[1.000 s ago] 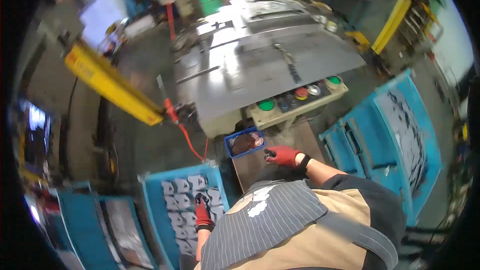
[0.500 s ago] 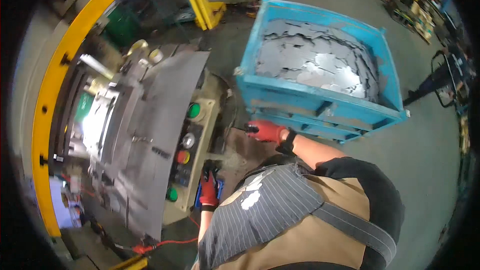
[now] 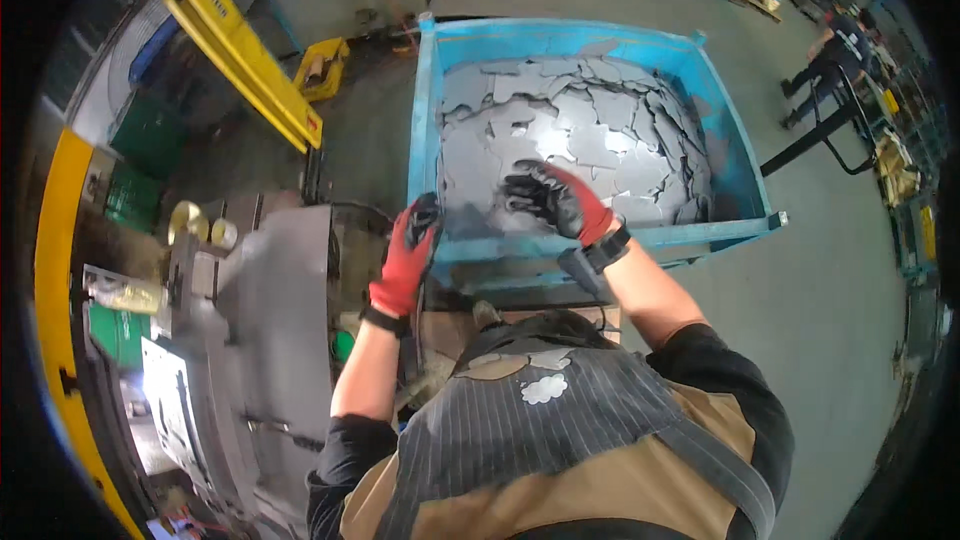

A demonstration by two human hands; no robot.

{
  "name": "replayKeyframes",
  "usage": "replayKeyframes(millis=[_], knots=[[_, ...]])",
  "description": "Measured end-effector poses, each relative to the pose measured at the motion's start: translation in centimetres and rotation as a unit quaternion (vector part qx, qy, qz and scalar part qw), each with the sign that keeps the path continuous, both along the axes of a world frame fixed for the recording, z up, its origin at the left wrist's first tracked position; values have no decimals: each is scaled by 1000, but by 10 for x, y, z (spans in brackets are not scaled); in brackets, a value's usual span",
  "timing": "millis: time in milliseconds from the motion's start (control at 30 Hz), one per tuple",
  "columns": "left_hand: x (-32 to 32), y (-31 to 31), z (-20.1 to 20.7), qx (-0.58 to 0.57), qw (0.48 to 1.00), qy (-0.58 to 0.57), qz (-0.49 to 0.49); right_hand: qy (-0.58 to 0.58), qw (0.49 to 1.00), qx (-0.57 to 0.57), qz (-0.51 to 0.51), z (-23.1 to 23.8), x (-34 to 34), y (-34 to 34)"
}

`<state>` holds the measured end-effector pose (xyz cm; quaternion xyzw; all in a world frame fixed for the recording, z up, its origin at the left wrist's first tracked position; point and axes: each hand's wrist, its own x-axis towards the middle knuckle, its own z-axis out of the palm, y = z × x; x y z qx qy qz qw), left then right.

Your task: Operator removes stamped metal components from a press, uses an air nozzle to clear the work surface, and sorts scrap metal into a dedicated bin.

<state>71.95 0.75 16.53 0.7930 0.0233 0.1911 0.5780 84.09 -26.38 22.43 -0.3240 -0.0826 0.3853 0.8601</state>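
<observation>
A large blue metal bin (image 3: 590,240) stands in front of me, filled with flat grey metal pieces (image 3: 515,155) lying in overlapping layers. Over its near rim reaches my right hand (image 3: 560,202), in a red glove with a black palm, its fingers apart and loosely bent above the pieces. I see nothing held in it; whether the fingertips touch a piece is unclear. My left hand (image 3: 405,255), gloved the same way, is raised beside the bin's near left corner. Its fingers look loosely bent, with no object visible in them.
At the left a press-like machine has a grey sheet-metal surface (image 3: 275,310) and a yellow frame (image 3: 60,240). A yellow post (image 3: 245,55) rises behind it, near a yellow tray (image 3: 322,70). Far right, a person (image 3: 835,55) stands near a black handle (image 3: 850,125).
My view has turned toward the bin. The left hand has come up from beside the machine's control panel to the bin's corner. My right hand has moved from before the bin to above the pieces.
</observation>
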Motion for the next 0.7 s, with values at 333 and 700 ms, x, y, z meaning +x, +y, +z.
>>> replayKeyframes(millis=[333,700], knots=[[259,42,-37,313,869,337,183,-158,931,-245,-218,-112,229,-30],[273,34,-50,396,821,376,165,157,857,-265,-414,-267,413,21]])
